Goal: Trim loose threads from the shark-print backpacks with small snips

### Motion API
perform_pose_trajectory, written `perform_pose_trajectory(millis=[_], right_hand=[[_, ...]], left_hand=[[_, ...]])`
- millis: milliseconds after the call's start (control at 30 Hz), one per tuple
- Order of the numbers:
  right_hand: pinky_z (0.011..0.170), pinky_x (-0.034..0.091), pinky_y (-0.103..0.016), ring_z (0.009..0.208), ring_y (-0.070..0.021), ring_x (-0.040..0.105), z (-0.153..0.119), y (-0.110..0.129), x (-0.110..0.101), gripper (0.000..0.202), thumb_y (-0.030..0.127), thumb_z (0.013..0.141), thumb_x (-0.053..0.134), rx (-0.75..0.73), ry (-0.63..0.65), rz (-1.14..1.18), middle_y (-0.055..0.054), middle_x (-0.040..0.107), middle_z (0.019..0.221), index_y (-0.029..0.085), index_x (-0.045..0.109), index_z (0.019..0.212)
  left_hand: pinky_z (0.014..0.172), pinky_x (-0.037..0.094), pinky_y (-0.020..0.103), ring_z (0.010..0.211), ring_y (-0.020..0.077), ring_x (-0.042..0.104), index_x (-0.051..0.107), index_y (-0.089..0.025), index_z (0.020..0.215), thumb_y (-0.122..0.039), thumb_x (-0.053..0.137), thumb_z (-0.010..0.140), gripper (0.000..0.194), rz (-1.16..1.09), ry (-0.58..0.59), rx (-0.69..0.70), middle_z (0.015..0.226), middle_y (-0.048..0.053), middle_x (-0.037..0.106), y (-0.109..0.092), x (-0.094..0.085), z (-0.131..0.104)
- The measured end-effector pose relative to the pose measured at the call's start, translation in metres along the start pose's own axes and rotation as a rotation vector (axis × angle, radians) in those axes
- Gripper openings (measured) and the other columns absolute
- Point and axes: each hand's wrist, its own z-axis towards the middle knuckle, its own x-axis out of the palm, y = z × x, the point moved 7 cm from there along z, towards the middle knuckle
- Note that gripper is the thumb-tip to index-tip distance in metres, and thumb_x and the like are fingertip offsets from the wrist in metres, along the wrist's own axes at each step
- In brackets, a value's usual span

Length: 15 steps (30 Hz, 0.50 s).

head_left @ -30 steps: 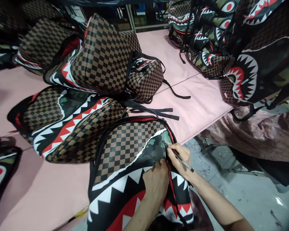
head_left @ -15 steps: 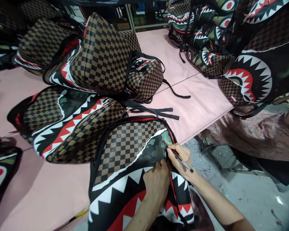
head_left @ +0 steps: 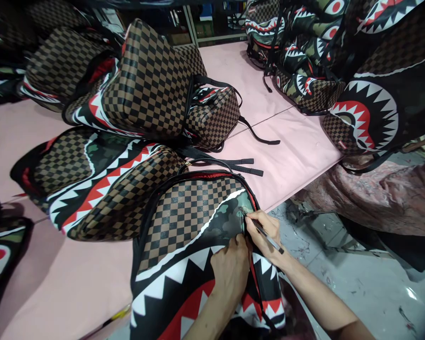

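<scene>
Backpack (head_left: 191,208) at lower centre of frame, front panel up: brown check above, camouflage band, shark-tooth print below. Its upper part lies on the pink table cover (head_left: 74,278); lower end runs out of frame.

Right hand (head_left: 264,231), right of centre: closed on a dark, slim pen (head_left: 271,241), its tip end at a narrow outlined strip on the camouflage band. Exact contact hidden by fingers. Left hand (head_left: 232,267), just below: fingers curled on the panel near the right-hand edge; cannot tell whether they pinch the material. It covers part of the teeth print.

Surroundings: a checked bag (head_left: 123,198) on its side, left of centre, reaches right up to the backpack's left edge. Above it, a large upturned bag (head_left: 152,85); a smaller bag (head_left: 212,118) beside that, black strap trailing right. Two loose strap ends (head_left: 246,162) lie just beyond the backpack's top. Lower left edge: part of an eye-print bag (head_left: 2,255). Upper right: bag heap (head_left: 301,52), partly overlapped by a big shark-print bag (head_left: 378,99). Below that, crumpled pinkish cloth (head_left: 382,193) over grey, littered floor (head_left: 315,274).
</scene>
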Motion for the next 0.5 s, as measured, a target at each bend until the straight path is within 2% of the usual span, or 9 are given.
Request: perform_pose_trajectory(millis=[500], right_hand=[[0.054, 0.043, -0.018, 0.058, -0.0077, 0.054, -0.0023, -0.005, 0.0005, 0.008, 0.016, 0.081, 0.052, 0.05, -0.025, 0.001, -0.002, 0.061, 0.071, 0.014, 0.059, 0.079]], left_hand=[[0.05, 0.041, 0.031, 0.062, 0.0244, 0.061, 0.06, -0.016, 0.081, -0.031, 0.031, 0.091, 0.034, 0.005, -0.026, 0.006, 0.071, 0.006, 0.062, 0.0, -0.0016, -0.0002]])
